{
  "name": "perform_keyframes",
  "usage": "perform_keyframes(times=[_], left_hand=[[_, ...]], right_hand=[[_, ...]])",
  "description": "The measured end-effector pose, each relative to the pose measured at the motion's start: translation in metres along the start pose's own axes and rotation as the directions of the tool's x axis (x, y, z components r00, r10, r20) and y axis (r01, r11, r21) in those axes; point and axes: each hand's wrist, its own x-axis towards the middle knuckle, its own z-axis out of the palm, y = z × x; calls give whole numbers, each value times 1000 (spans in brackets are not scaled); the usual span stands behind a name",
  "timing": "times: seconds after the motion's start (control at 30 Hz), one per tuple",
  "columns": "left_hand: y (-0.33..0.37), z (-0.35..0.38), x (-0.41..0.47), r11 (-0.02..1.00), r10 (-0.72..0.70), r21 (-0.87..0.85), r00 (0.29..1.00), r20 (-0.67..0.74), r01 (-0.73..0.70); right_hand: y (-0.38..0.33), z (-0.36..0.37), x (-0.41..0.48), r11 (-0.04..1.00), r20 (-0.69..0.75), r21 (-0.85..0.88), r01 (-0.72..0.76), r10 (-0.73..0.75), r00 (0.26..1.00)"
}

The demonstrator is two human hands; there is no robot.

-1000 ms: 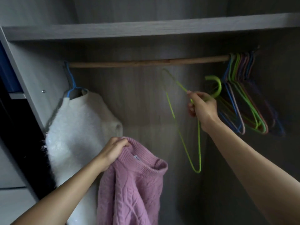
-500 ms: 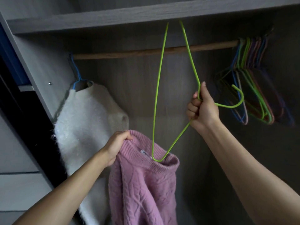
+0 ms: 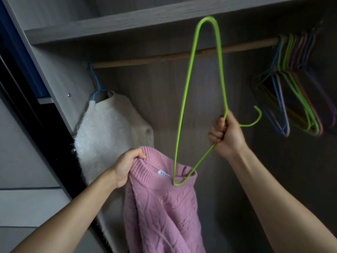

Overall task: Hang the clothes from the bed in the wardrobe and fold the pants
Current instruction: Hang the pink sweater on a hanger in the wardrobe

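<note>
Wardrobe [image 3: 155, 92]: grey wood-grain panels; one shelf [image 3: 127, 24] is fitted above a wooden rail [image 3: 145, 60]; a blue panel [image 3: 21, 52] is seen at left; interior is dimly lit.

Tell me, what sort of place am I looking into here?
Most likely the inside of a wardrobe: a wooden rail runs under a shelf, a white sweater hangs at its left end, and empty hangers bunch at its right.
</note>
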Motion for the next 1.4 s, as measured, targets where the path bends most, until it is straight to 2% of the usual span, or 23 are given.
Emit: perform_keyframes(times=[0.13,0.23,0.33,0.43,0.5,0.57,0.63,0.83,1.0,1.1,1.17,1.27,1.33,1.4], left_hand=[[-5,-4,-5,998,-55,3,998,32,55],[-8,0,-8,996,-86,25,995,47,85],[-4,2,-11,997,-63,-32,996,65,65],[5,-6,-9,986,25,-164,1000,-1,-25],[11,-14,-9,968,37,-245,996,-82,-56],[15,-22,-11,965,45,-250,992,-120,-74],[17,-27,-13,969,67,-226,988,-139,-97],[8,-53,-5,995,36,-79,974,-223,-55],[-12,-55,1,974,143,213,937,-319,-76],[-22,-56,9,911,231,402,922,-311,-93],[-25,-53,12,889,259,447,913,-314,-99],[-24,-41,7,957,156,276,964,-215,-93],[-22,-35,4,989,5,146,995,-102,10],[-22,-33,2,991,-108,71,994,-15,109]], right_hand=[[-21,11,1,997,35,64,42,-45,998],[5,10,6,999,8,43,1,-1,1000],[53,3,3,987,8,-127,-103,104,995],[104,-14,-16,914,-1,-331,-234,248,969],[124,-21,-30,902,-5,-316,-294,308,951],[128,-19,-36,911,35,-283,-301,323,946],[124,-11,-38,894,92,-371,-252,305,948],[123,-37,-50,655,62,-752,-71,178,982],[118,-67,-49,462,74,-886,-26,195,978],[114,-77,-46,332,42,-942,-45,253,966],[106,-80,-46,279,23,-959,-57,275,961],[87,-83,-48,250,-24,-963,-102,296,955],[75,-84,-48,244,-44,-962,-122,304,952],[65,-83,-48,246,-49,-960,-131,315,948]])
